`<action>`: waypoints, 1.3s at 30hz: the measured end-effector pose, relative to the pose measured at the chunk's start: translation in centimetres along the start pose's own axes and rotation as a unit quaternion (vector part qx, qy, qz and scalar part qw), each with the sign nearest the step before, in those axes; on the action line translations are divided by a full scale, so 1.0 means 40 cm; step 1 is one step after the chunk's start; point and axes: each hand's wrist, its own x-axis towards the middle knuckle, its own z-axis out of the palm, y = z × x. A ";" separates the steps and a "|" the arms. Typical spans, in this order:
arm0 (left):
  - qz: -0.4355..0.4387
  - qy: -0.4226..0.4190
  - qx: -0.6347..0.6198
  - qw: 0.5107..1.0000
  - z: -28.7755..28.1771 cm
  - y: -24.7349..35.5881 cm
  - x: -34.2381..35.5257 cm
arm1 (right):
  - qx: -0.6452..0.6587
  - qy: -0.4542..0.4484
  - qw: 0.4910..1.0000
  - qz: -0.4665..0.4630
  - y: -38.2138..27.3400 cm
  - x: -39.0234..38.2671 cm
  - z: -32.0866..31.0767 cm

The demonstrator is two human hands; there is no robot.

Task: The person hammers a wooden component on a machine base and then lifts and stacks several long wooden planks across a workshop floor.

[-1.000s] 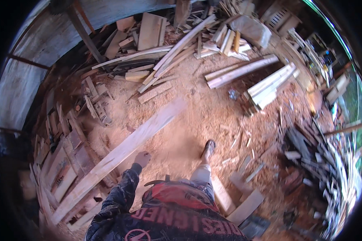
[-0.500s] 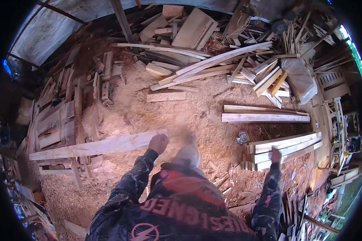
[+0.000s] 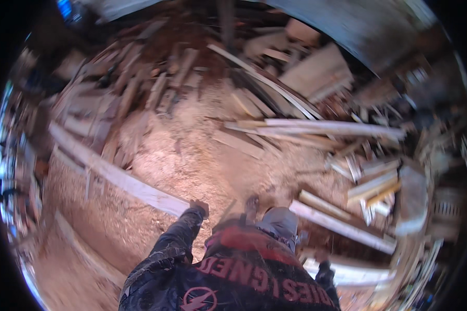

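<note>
My left hand point(image 3: 199, 208) is closed round the near end of a long pale plank point(image 3: 127, 181). The plank slants away to the far left, where its other end lies over stacked timber. Blurred by motion, my right hand point(image 3: 322, 257) is over the left part of a stack of pale planks point(image 3: 360, 273) at the lower right. Whether it touches the stack, and how its fingers are set, I cannot make out. Just beyond that stack lies a pair of planks, the nearer one a pale beam point(image 3: 342, 227).
Sawdust point(image 3: 176, 147) covers the ground ahead. Long boards point(image 3: 327, 127) and offcuts form a heap at the far right, beside a pale plastic sack point(image 3: 413, 199). Old timber point(image 3: 96, 109) is piled at the left. A post point(image 3: 226, 26) stands at the back.
The view has swung left, so the surroundings appear shifted and tilted. My left hand keeps its hold on the plank's end. My right hand has moved toward the left end of the plank stack.
</note>
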 end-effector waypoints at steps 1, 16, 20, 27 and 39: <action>-0.028 -0.012 0.003 1.000 0.037 -0.033 -0.045 | 0.043 -0.088 0.995 0.005 -0.086 0.028 0.006; -0.114 0.058 -0.304 0.944 0.059 -0.104 -0.074 | -0.092 0.042 0.969 -0.225 -0.641 1.231 -0.752; -0.154 0.193 -0.445 0.861 0.025 -0.274 -0.028 | 0.056 0.006 0.962 -0.266 -1.035 1.405 -0.742; -0.220 0.281 -0.556 0.751 -0.041 -0.776 -0.011 | -0.139 -0.256 0.914 -0.283 -1.594 1.448 -0.576; -0.249 0.451 -0.589 0.622 -0.434 -1.638 0.204 | -0.161 -0.085 0.916 -0.358 -2.258 2.112 -0.259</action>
